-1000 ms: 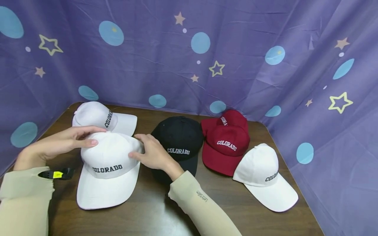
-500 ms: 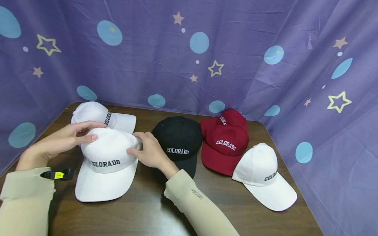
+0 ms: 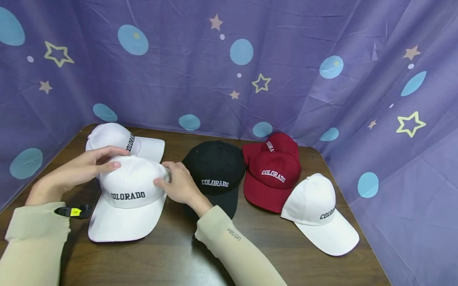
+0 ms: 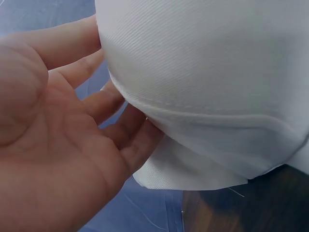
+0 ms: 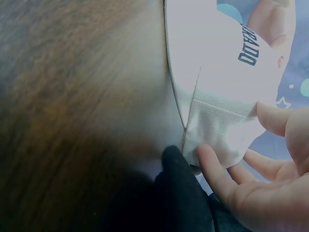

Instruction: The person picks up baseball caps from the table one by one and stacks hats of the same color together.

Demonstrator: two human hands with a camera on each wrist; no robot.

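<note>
A white baseball cap lettered COLORADO sits at the left of the head view, its brim pointing toward me. My left hand holds its crown from the left, the thumb near the top and the fingers reaching behind. In the left wrist view those fingers bend in behind the cap's lower edge. From the other side my right hand grips the crown, thumb on the front and fingers round the side. A second white cap lies just behind, partly covered by the left hand and the held cap.
A black cap sits close beside my right hand. Two red caps overlap to its right, and another white cap lies near the right edge of the brown table. A purple curtain surrounds the table.
The held white cap has shifted slightly away from me, and its brim has swung a little to the left. Both hands have stayed on it; the other caps have not moved.
</note>
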